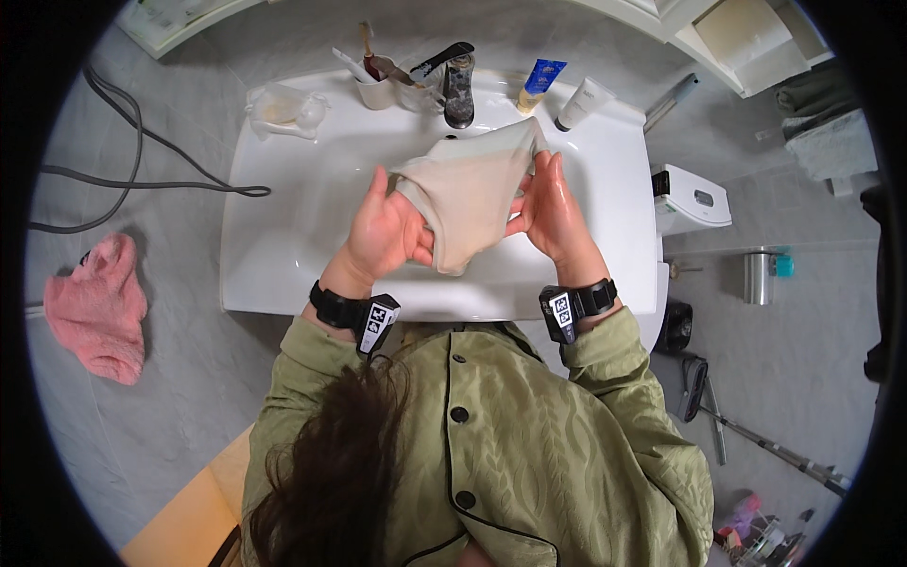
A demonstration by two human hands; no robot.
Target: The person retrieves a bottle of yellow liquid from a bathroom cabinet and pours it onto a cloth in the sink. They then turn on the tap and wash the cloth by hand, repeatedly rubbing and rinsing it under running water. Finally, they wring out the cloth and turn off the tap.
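Note:
A pair of pale beige, thin briefs (472, 194), wet-looking and spread out, hangs over the white washbasin (283, 241). My left hand (385, 230) has its fingers behind the near left edge of the cloth, thumb pointing up. On the other side my right hand (551, 208) supports the upper right corner with its fingers partly behind the fabric. Both palms face inward and look wet. Beyond the briefs stands the dark faucet (459, 90); its outlet is above the basin's far edge. Part of the bowl is hidden behind the cloth.
Along the basin's back rim stand a cup (378, 93) with toothbrushes, a blue tube (541, 85), a white tube (586, 102) and a clear plastic-wrapped item (286, 111). A pink towel (102, 312) hangs left, below a grey cable (132, 180). A white toilet (693, 200) is at right.

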